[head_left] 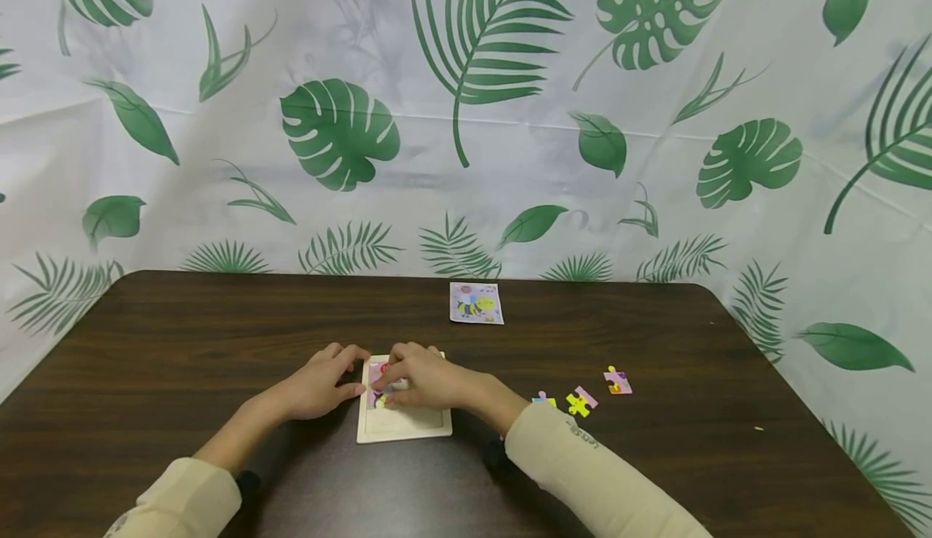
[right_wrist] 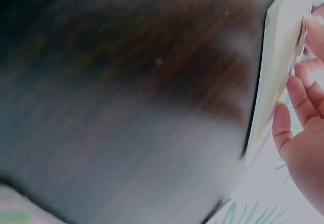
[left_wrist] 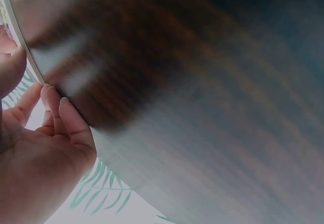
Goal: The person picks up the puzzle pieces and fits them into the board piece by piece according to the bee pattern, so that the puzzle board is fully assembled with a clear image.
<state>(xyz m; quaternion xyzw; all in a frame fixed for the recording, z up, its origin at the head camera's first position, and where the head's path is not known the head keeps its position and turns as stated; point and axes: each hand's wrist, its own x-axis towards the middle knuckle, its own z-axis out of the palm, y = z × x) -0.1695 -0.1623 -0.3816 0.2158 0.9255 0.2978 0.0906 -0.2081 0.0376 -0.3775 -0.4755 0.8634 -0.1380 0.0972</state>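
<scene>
A shallow wooden puzzle tray (head_left: 404,436) lies on the table with pink printed pieces (head_left: 374,372) in its upper left part. My left hand (head_left: 320,382) is at the tray's left side, thumb and bent fingers holding its edge; the left wrist view shows the fingertips (left_wrist: 46,87) against the rim. Over the tray is my right hand (head_left: 429,376), its fingers bent and their tips down on the pieces. A bit of yellow shows by the right thumb. Whether these fingers pinch a piece is hidden. In the right wrist view the fingertips (right_wrist: 281,107) touch the tray's top.
To the right of the tray lie loose puzzle pieces (head_left: 581,401), one partly behind the right sleeve (head_left: 582,465). A square picture card with a bee (head_left: 476,305) lies near the far edge of the dark wooden table (head_left: 218,319). A leaf-print cloth (head_left: 510,182) hangs behind.
</scene>
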